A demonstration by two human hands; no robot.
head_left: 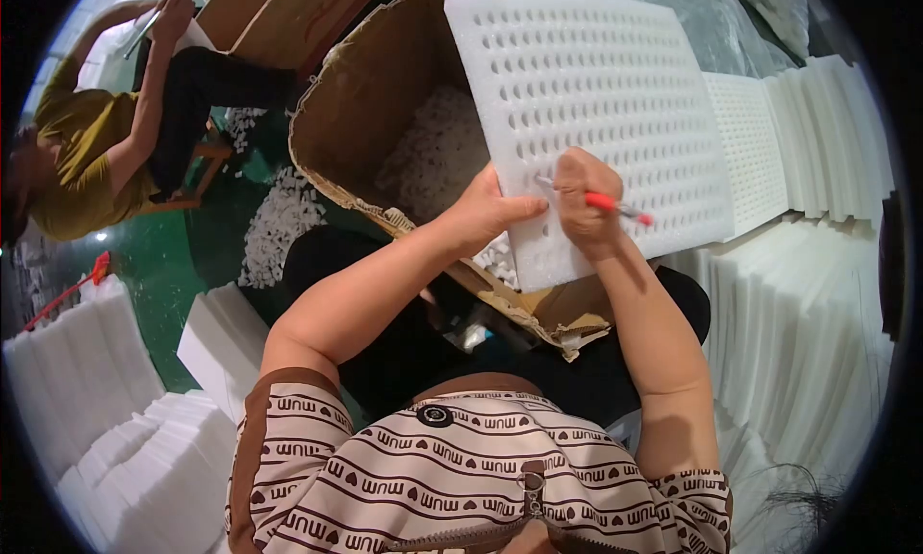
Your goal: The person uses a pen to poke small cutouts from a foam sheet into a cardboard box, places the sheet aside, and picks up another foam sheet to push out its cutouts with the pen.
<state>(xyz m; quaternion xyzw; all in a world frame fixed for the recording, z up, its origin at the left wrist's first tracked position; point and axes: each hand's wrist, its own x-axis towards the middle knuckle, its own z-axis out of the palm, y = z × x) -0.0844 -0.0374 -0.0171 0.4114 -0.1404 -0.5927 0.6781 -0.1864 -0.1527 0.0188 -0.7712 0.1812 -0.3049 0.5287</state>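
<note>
A white foam sheet [615, 92] with rows of round holes is tilted over a large open cardboard box [356, 92]. My left hand [490, 213] grips the sheet's left edge, the thumb lying on its front face. Against the lower left part of the sheet, my right hand [588, 203] is closed in a fist around a slim red-handled tool [615, 206]. Its thin pale tip points left, close to the holes near my left thumb. Whether that tip enters a hole I cannot tell. Small white foam pieces [437, 155] lie inside the box.
Stacks of white foam sheets stand at the right [788, 314] and lower left [106, 400]. Loose foam bits [279, 227] are heaped on the green floor. At the upper left a person in a yellow-green shirt [87, 160] sits, holding a thin rod.
</note>
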